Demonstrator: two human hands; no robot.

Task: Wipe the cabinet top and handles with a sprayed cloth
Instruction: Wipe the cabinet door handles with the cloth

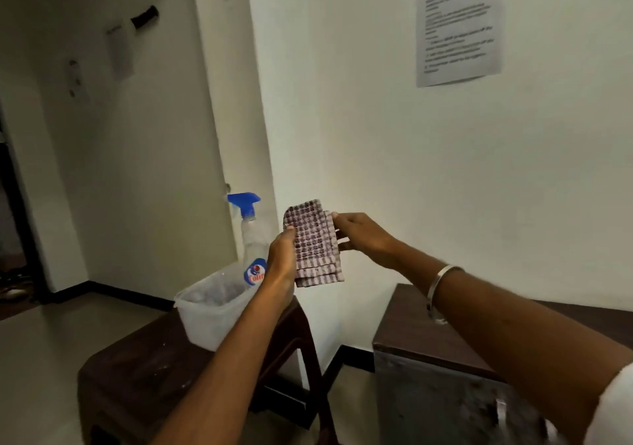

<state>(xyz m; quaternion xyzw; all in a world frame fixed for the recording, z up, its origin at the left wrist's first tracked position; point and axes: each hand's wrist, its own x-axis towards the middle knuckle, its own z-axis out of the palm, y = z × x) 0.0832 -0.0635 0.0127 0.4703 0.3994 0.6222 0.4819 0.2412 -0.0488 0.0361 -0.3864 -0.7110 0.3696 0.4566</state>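
Note:
A folded checked cloth, maroon and white, is held up in front of the wall between both hands. My left hand grips its left edge and my right hand holds its right edge with the fingers. A clear spray bottle with a blue trigger head stands upright in a translucent plastic tub, just left of my left hand. The dark-topped cabinet stands at the lower right under my right forearm. A metal handle shows on its grey front.
The tub rests on a dark wooden stool to the left of the cabinet. A gap of floor and black skirting lies between stool and cabinet. A printed sheet hangs on the white wall. A doorway opens at the far left.

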